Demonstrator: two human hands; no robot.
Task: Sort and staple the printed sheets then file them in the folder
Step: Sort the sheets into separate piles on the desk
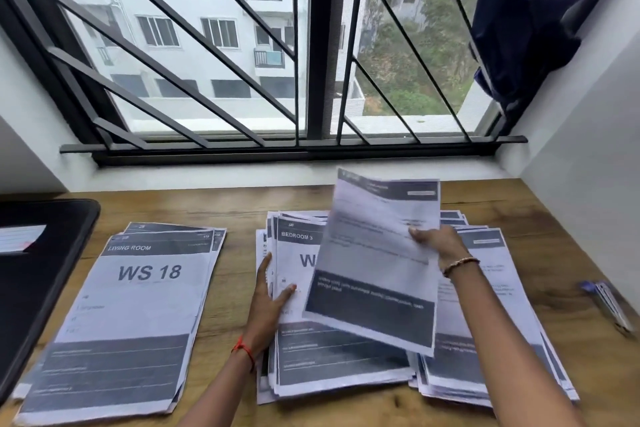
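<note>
Three stacks of printed sheets lie on the wooden desk. The left stack shows "LIVING ROOM WS 18" on top. The middle stack reads "BEDROOM 3". The right stack is partly hidden by my right arm. My right hand pinches the right edge of a single printed sheet, held tilted above the middle stack. Flat on the left side of the middle stack rests my left hand, fingers straight. A black folder lies at the desk's left edge.
A blue stapler lies near the right wall. A barred window stands behind the desk, and dark blue cloth hangs at the upper right. Bare wood shows between the left and middle stacks.
</note>
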